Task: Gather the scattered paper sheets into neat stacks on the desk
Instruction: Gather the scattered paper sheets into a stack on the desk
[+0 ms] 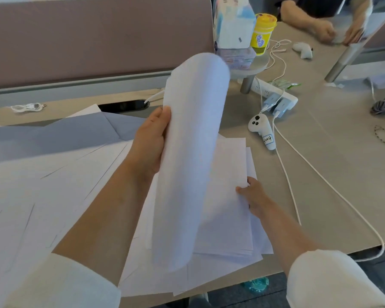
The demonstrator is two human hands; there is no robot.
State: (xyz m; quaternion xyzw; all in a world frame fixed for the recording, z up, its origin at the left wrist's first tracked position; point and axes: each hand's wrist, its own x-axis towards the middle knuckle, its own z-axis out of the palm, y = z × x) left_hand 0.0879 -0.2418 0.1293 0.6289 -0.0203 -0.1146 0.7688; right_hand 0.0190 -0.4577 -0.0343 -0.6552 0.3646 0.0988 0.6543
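Note:
My left hand (150, 141) grips a bundle of white paper sheets (191, 152) by its left side, lifted off the desk and curved into an arch that blurs at the top. Beneath it lies a loose stack of white sheets (229, 230) near the desk's front edge. My right hand (252, 194) pinches the right edge of that stack, thumb on top. More white sheets (42, 185) are fanned out over the left part of the desk (342, 163), some of them in shadow at the back.
A white controller (262, 130) with a label lies right of the papers, its white cable (320, 176) trailing to the front edge. Behind are a power strip (273, 94), a tissue pack (233, 25) on a small stand, and a yellow cup (262, 32). Another person's hands (338, 30) work at the far right.

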